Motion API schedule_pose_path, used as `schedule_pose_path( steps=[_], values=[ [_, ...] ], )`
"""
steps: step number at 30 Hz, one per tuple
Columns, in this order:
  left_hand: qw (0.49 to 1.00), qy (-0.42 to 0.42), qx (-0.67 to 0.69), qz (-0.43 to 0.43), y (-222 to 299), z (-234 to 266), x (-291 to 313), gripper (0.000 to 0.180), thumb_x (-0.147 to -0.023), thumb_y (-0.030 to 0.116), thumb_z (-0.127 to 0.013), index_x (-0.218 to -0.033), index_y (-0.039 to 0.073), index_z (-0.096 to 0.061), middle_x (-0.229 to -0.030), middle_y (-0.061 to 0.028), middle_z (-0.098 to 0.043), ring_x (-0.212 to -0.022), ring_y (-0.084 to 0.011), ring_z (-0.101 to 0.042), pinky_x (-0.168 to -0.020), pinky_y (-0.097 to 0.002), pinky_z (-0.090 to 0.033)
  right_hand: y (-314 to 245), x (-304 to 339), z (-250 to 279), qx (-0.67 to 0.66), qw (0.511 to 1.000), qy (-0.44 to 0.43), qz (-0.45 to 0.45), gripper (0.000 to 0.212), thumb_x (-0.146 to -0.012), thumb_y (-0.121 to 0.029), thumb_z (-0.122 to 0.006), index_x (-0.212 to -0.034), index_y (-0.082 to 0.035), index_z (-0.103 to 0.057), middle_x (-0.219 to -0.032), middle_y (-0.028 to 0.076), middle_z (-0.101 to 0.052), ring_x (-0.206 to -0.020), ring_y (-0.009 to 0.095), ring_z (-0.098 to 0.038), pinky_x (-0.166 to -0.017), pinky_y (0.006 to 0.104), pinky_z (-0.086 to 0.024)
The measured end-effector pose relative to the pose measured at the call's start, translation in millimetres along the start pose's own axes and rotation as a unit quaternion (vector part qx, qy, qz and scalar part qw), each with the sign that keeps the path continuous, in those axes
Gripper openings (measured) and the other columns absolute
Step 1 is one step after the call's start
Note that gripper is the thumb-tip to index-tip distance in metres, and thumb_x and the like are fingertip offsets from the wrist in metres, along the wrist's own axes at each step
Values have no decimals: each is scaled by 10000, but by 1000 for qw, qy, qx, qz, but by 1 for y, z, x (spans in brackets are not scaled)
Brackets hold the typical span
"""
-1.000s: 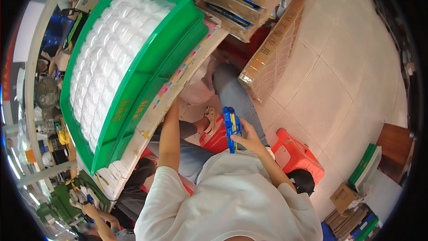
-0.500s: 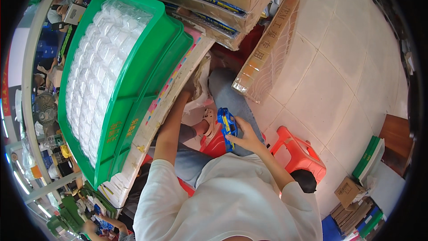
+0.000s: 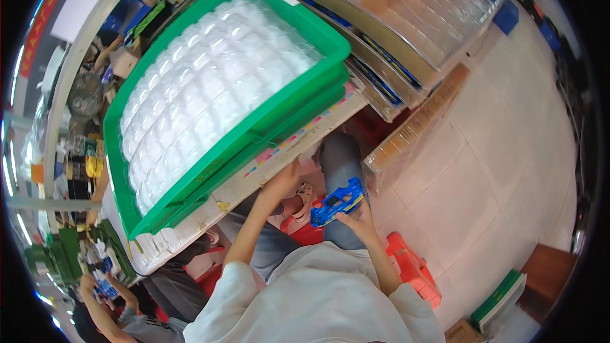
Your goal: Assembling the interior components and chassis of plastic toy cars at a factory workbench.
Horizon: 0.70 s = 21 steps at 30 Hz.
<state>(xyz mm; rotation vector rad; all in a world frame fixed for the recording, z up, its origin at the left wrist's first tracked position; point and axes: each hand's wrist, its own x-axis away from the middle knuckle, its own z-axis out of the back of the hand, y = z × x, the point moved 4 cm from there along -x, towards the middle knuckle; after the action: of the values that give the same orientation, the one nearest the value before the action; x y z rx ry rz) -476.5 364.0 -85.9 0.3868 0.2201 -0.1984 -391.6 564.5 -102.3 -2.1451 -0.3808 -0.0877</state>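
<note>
- Held a blue car-shaped shell (image 3: 348, 198) with yellow markings, clamped between thumb and fingers of the right hand (image 3: 361, 222), tilted in front of a trousered leg (image 3: 340, 159).
- Showed openings in the shell, with nothing discernible fitted inside.
- Had the left hand (image 3: 286, 179) left of the grip and slightly farther out, near the shell without touching it; could not tell, for blur, its fingers' closure or contents.
- Judged as to progress: taken up and secured one-handed; not yet met by the left hand; could not tell the amount of handling left.
- Placed left of the grip, beyond the table edge (image 3: 241, 194): a green tray (image 3: 318, 86) of white pieces (image 3: 210, 89) under clear plastic.
- Stacked farther out from the grip, to the right: cardboard layers (image 3: 413, 95) with blue pieces (image 3: 384, 82) between.
- Leaned below these, nearer the grip: a flat carton (image 3: 416, 121).
- Set right of the grip and nearer the body: a red stool (image 3: 413, 273).
- Included far left of the grip: a co-worker's hands (image 3: 89, 284) at a blue item (image 3: 105, 289).
</note>
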Motion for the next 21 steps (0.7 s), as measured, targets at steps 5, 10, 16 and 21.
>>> schedule_pose_path(
  steps=[5,10,16,21],
  values=[
    [903,-218,325,-175,105,172,40,129,-760,60,-486,-836,38,-588,-813,-80,-580,-771,-227,-551,-660,-330,-417,-31,-1,-22,-62,994,-73,-50,615,-739,-36,-634,-1222,-87,-258,-990,146,-529,-728,234,-586,-664,355,-493],
    [980,1,144,-138,79,288,1,151,-689,-20,-491,-793,58,-567,-768,-73,-582,-714,-254,-548,-652,-335,-408,-65,3,-59,-49,991,-115,38,786,-652,-147,-715,-1266,-103,-227,-1205,214,-395,-947,323,-539,-735,435,-503],
    [988,67,32,-136,-10,276,-98,181,-738,83,-554,-912,33,-545,-882,-124,-543,-880,-277,-499,-797,-344,-397,-79,6,-92,-145,970,-193,32,799,-674,-528,-614,-1255,-90,-284,-1309,272,-238,-1221,395,-259,-994,540,-210],
    [941,200,-234,-143,-69,252,-134,249,-747,167,-592,-956,37,-556,-947,-108,-563,-845,-245,-519,-756,-324,-421,-71,20,-87,-201,965,-169,-10,641,-775,-592,-402,-1182,-99,-363,-1302,269,-266,-1204,413,-277,-990,536,-226]
  ],
)
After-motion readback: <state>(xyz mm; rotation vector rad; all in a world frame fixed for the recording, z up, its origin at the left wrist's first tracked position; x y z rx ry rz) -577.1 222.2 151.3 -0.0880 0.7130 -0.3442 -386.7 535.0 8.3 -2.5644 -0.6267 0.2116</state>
